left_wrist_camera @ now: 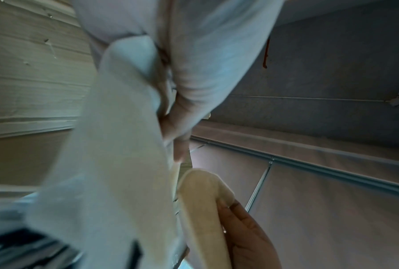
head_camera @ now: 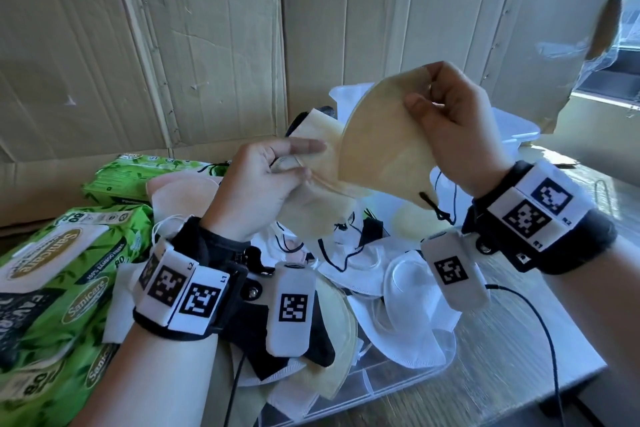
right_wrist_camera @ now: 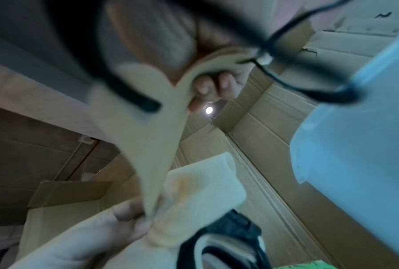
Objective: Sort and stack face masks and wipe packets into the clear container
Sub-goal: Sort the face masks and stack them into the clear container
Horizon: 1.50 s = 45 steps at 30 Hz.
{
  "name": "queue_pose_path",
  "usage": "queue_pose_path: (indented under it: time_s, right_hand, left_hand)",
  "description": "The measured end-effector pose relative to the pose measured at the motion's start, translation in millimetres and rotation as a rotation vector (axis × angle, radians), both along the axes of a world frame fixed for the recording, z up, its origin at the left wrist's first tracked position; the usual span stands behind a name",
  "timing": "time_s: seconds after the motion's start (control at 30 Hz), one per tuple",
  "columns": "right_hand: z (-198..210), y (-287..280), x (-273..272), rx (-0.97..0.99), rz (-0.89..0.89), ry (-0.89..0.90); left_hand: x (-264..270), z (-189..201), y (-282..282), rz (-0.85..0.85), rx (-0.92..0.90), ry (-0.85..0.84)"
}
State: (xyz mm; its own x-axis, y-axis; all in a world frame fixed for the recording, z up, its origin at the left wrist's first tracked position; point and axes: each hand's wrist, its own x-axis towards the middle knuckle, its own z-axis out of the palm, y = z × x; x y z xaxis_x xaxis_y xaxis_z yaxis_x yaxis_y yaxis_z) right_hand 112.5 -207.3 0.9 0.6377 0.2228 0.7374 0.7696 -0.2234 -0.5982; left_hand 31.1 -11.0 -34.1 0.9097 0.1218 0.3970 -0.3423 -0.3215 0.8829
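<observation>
Beige mask (head_camera: pixel 384 149) is hanging in the air above the clear container (head_camera: pixel 398 388), clear of the mask heap (head_camera: pixel 398 274) inside. Right hand (head_camera: pixel 457 128) is pinching its top edge; left hand (head_camera: pixel 263 184) is gripping a bunch of beige masks (head_camera: pixel 311 211) that is touching it. Both wrists are raised over the counter (head_camera: pixel 512 340). Cardboard wall (head_camera: pixel 173 45) is standing close behind. Three green wipe packets (head_camera: pixel 52 281) are lying at left.

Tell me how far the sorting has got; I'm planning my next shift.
Little looks done: mixed white, black and beige masks still lie heaped. In hand: the left hand and right hand hold beige fabric masks. Left: green wipe packets remain outside the clear plastic container.
</observation>
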Motion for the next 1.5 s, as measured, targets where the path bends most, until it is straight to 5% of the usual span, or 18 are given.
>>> queue_pose_path:
  time_s: [0.17, 0.27, 0.37, 0.47, 0.63, 0.73, 0.83, 1.03, 1.33, 1.5]
  right_hand:
    - [6.0, 2.7, -7.8, 0.158, -0.041, -0.143]
    - [2.9, 6.9, -15.1, 0.126, 0.086, -0.235]
    - [-9.6, 10.2, -17.6, -0.224, 0.285, -0.133]
    - [-19.1, 7.5, -19.5, -0.474, 0.406, 0.012]
    - [-13.7, 4.2, -23.6, -0.421, 0.517, 0.183]
    - [-12.6, 7.9, -18.3, -0.338, 0.397, 0.181]
    - [-13.7, 10.7, -14.9, -0.46, 0.222, 0.082]
    - [-21.4, 10.8, -6.7, -0.389, 0.133, 0.159]
    - [-5.5, -3.0, -8.0, -0.286, 0.281, 0.191]
    - [12.4, 1.6, -19.7, -0.621, 0.232, 0.152]
  left_hand:
    - [-3.2, 1.8, -7.0, 0.022, 0.005, 0.043]
    - [-1.9, 2.7, -7.7, 0.032, -0.072, 0.046]
    - [-3.3, 4.5, -6.8, 0.015, -0.218, 0.09]
    - [-4.4, 5.9, -7.4, -0.007, -0.153, 0.056]
    - [-1.3, 1.5, -7.0, 0.06, -0.077, 0.068]
    - [-4.7, 1.9, -8.8, 0.032, -0.015, 0.026]
    - [-5.2, 1.8, -10.6, 0.067, 0.088, -0.047]
    - [-4.9, 1.7, -13.2, 0.095, 0.153, -0.092]
    - [-6.8, 2.6, -11.0, 0.096, 0.22, -0.029]
    - [-8.2, 0.6, -15.8, 0.016, 0.305, 0.041]
